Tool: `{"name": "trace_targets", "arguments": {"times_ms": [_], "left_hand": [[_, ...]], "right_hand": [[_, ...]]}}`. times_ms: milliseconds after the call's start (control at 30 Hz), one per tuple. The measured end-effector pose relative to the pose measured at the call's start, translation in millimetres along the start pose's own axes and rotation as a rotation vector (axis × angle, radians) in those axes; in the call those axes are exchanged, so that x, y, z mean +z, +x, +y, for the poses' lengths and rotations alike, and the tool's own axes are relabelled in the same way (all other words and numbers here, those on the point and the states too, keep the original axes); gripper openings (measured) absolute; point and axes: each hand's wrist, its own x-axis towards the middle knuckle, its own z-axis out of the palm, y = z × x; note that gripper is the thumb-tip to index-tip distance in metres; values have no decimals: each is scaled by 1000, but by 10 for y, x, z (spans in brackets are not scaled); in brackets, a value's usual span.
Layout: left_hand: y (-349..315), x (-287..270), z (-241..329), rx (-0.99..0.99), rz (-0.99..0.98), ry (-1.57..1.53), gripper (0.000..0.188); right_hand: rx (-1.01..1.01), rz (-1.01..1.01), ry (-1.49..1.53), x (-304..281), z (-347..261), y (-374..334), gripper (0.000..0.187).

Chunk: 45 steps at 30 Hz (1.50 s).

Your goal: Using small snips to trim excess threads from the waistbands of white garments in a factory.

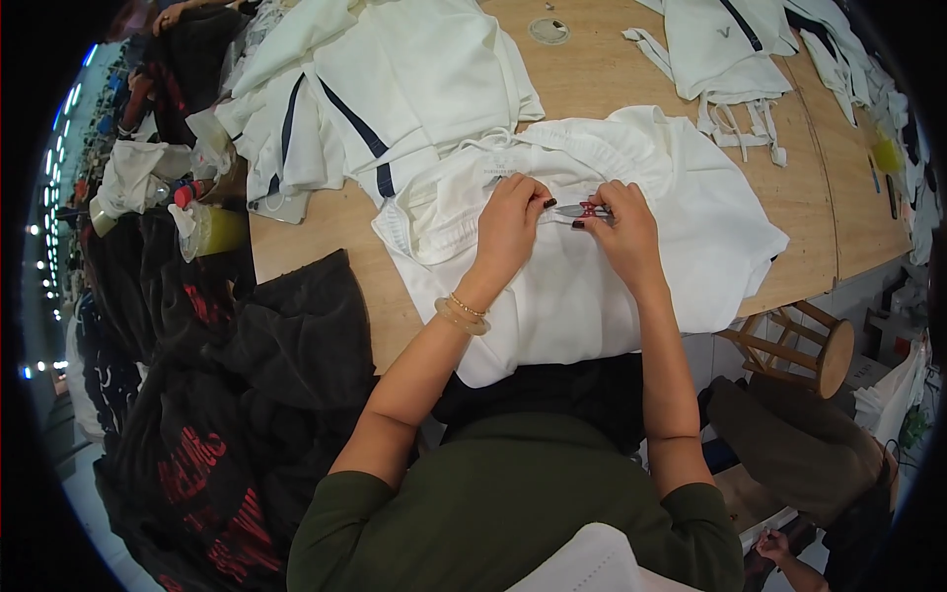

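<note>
A white garment (582, 306) with a gathered elastic waistband (626, 148) lies across the near edge of the table. At the waistband my left hand (511, 222) is closed in a pinch on the white fabric. My right hand (626, 232) holds small thread snips (590, 210) with red on them, between thumb and fingers. The blades point left, toward my left fingertips, and touch or nearly touch the fabric between the hands. Any thread there is too small to make out. A printed mark (500, 168) shows inside the waistband, just beyond my left hand.
White garments with navy stripes (395, 89) are heaped at the far left; more white pieces (725, 59) lie far right. Dark clothes (247, 395) with red print hang at left, beside a yellow drink cup (222, 229) and a phone (279, 205). A wooden stool (834, 357) stands right.
</note>
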Motion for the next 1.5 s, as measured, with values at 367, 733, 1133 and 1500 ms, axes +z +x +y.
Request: {"name": "trace_targets", "arguments": {"times_ms": [367, 733, 1133, 1500], "left_hand": [[11, -14, -4, 2, 1, -18, 3], [4, -94, 40, -39, -139, -52, 9], [59, -28, -62, -20, -46, -25, 5], [20, 8, -121, -75, -53, -148, 6]], "right_hand": [[31, 18, 95, 3, 6, 3, 22], [153, 90, 259, -48, 126, -3, 21], [86, 73, 79, -61, 60, -24, 23], [28, 41, 71, 43, 9, -30, 23]]}}
